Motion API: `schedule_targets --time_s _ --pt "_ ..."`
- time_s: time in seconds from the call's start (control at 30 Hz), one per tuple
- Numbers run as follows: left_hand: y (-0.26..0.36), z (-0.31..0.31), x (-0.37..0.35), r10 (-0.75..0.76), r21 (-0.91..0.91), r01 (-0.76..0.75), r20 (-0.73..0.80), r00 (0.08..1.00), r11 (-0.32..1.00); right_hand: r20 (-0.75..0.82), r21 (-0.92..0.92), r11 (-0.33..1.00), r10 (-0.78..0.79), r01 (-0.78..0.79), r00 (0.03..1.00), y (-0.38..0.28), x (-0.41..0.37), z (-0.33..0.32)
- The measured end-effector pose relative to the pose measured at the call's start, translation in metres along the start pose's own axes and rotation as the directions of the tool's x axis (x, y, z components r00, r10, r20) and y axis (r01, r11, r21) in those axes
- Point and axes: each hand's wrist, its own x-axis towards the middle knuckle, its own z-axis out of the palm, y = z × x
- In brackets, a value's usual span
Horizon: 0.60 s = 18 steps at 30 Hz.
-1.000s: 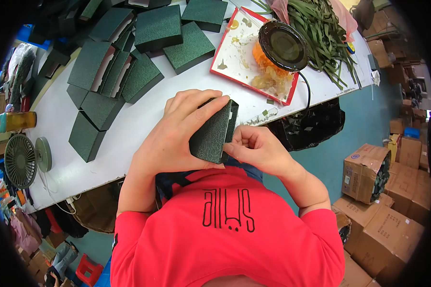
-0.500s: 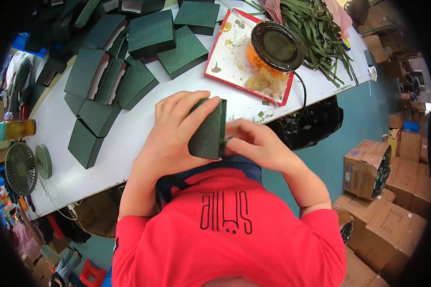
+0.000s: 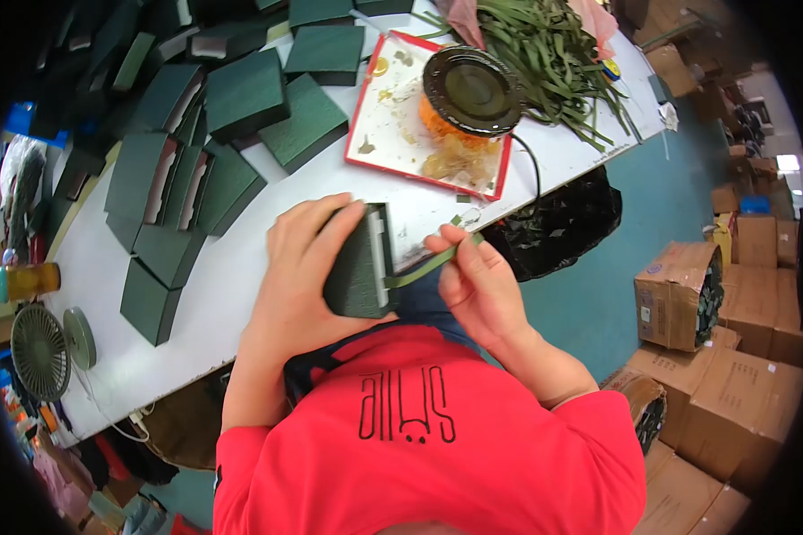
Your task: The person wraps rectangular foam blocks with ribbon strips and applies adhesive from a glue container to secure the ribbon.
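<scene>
My left hand [image 3: 301,267] grips a dark green textured box [image 3: 359,267], held on edge over the front of the white table [image 3: 232,267], its pale inner rim turned to the right. A green ribbon strip [image 3: 433,264] runs from the box's lower right edge up to my right hand [image 3: 475,281], which pinches it between thumb and fingers just right of the box.
Several more green boxes [image 3: 196,143] lie piled at the table's left and back. A red-rimmed tray [image 3: 379,134] holds a round black-lidded pot [image 3: 471,89] with orange glue. Loose green ribbons [image 3: 553,53] lie behind. A small fan [image 3: 40,352] stands left; cardboard cartons [image 3: 732,339] crowd the floor right.
The box has turned so its pale inner rim shows. My right hand has moved away from the box to the right, drawing out a green ribbon strip.
</scene>
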Motion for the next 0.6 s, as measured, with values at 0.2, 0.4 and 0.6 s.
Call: schedule_targets --time_s 0.2,0.4,0.6 --pt "-0.016 -0.011 -0.021 -0.056 0.099 0.059 -0.035 0.998 0.993 -0.124 0.102 0.981 -0.154 0.167 0.980 -0.039 0.008 -0.022" --pt "-0.018 -0.017 -0.030 -0.119 0.135 0.120 -0.015 0.993 0.984 -0.102 0.039 0.976 -0.208 0.213 0.973 -0.044 0.012 -0.015" --pt "-0.010 -0.009 -0.022 -0.070 0.105 0.066 0.042 0.997 0.992 -0.127 -0.166 0.944 -0.306 0.284 0.944 -0.055 0.025 -0.013"
